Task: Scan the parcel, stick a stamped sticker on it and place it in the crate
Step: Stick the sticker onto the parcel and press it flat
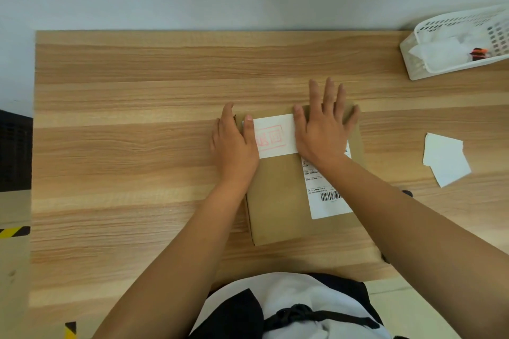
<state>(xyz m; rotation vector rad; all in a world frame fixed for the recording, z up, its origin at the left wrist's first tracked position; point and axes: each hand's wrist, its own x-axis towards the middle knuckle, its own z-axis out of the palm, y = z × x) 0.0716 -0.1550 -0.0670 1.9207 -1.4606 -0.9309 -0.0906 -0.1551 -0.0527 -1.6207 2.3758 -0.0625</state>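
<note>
A flat brown cardboard parcel (pixel 278 201) lies in the middle of the wooden table (pixel 137 118). A white sticker (pixel 275 135) with a red stamp mark lies across its far end. My left hand (pixel 234 143) rests at the parcel's far left corner, thumb on the sticker's left edge. My right hand (pixel 323 124) lies flat, fingers spread, pressing on the sticker's right side and the parcel's far right part. A white shipping label (pixel 327 195) with a barcode runs along the parcel's right side. A dark crate (pixel 15 151) shows at the left edge, beside the table.
A white plastic basket (pixel 451 44) with white papers and a small red-and-black object stands at the table's far right corner. Two overlapping white paper pieces (pixel 446 158) lie on the table right of the parcel. Yellow-black tape marks the floor at the left.
</note>
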